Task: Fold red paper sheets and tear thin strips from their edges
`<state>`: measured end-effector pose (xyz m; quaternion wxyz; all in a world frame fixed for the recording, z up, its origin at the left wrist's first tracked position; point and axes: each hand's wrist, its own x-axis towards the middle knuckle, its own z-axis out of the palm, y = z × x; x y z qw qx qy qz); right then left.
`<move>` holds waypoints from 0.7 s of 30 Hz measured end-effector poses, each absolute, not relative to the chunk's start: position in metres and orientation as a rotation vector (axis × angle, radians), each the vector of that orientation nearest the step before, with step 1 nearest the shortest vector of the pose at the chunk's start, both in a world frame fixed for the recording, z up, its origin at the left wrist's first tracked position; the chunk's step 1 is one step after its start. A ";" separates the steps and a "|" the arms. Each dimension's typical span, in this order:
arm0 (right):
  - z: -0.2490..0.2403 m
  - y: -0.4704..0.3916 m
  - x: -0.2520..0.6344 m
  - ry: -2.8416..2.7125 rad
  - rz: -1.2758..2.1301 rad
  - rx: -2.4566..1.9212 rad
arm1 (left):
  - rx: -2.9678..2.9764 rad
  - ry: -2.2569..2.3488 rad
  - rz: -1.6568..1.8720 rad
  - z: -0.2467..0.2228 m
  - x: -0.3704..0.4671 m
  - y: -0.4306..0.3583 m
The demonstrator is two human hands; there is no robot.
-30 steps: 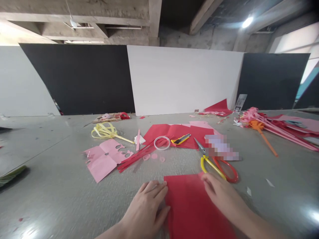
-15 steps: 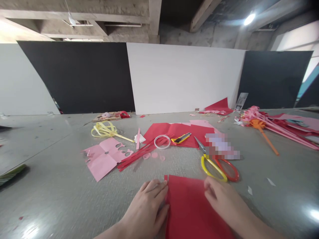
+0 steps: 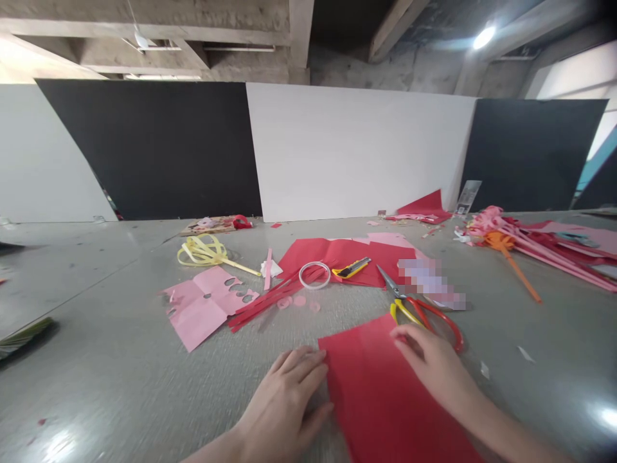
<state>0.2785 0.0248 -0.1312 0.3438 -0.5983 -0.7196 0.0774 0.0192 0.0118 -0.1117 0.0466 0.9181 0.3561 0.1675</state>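
A sheet of red paper (image 3: 380,386) lies on the grey table at the bottom centre, turned at an angle. My left hand (image 3: 289,392) rests flat with fingers apart at the sheet's left edge, its fingertips touching the corner. At the upper right edge, my right hand (image 3: 429,360) has its thumb and fingers pinched on the red paper. Just beyond it lie scissors (image 3: 400,296) with yellow and red handles, the yellow one partly hidden by paper and hand.
Beyond are a yellow cutter (image 3: 351,268), a tape ring (image 3: 314,275), red strips (image 3: 265,302), pink paper with holes (image 3: 200,302) and a yellow strip flower (image 3: 205,252). An orange flower (image 3: 511,254) lies right. White and black boards stand behind.
The red sheet has turned, its top right corner moving up and away over part of the yellow scissor handle. My right hand has moved slightly up with it; my left hand stays nearly in place.
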 end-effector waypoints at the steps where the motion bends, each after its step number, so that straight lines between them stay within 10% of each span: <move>1: -0.131 0.028 0.280 -1.863 0.207 -1.543 | 2.800 1.076 0.526 -0.111 0.020 0.012; 21: -0.137 0.017 0.275 -1.901 0.086 -1.622 | 2.873 1.143 0.667 -0.113 0.032 0.009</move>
